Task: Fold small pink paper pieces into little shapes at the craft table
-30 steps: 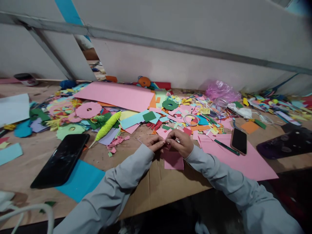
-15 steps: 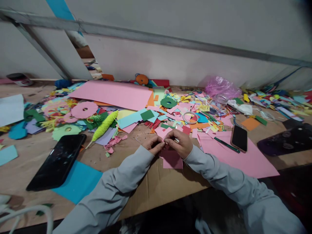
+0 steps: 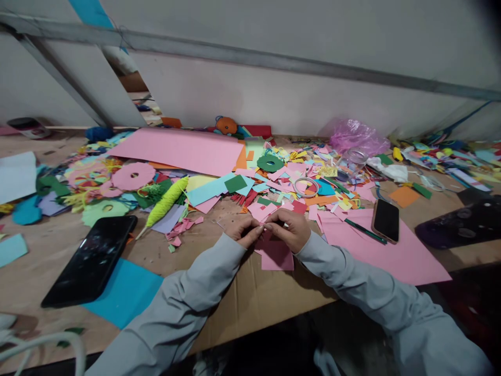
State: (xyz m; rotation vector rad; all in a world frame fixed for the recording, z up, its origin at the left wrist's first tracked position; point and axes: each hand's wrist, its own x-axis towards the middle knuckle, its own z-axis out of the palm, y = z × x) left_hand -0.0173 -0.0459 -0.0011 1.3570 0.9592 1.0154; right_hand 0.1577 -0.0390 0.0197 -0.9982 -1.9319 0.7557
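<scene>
My left hand [image 3: 245,231] and my right hand [image 3: 287,228] meet at the fingertips over the near middle of the table. Both are closed in a pinch. Whatever lies between the fingertips is too small and too covered to make out. Just below them, a piece of pink paper [image 3: 277,258] rests on a brown cardboard sheet [image 3: 250,308]. Beyond my fingers spreads a heap of cut paper scraps [image 3: 287,177], mostly pink. Right of my right hand, a large pink sheet [image 3: 407,261] carries a dark green pen [image 3: 366,231] and a phone [image 3: 385,220].
A large black phone [image 3: 92,261] lies on a blue sheet [image 3: 123,295] at left. Nearby are a skein of lime-green yarn on a stick [image 3: 166,203], a folded pink sheet [image 3: 180,149] and a roll of tape [image 3: 306,187]. A dark bottle [image 3: 462,222] lies at right.
The view has shifted very slightly. My hands stay pinched together in nearly the same place, with only a small movement of the fingers.
</scene>
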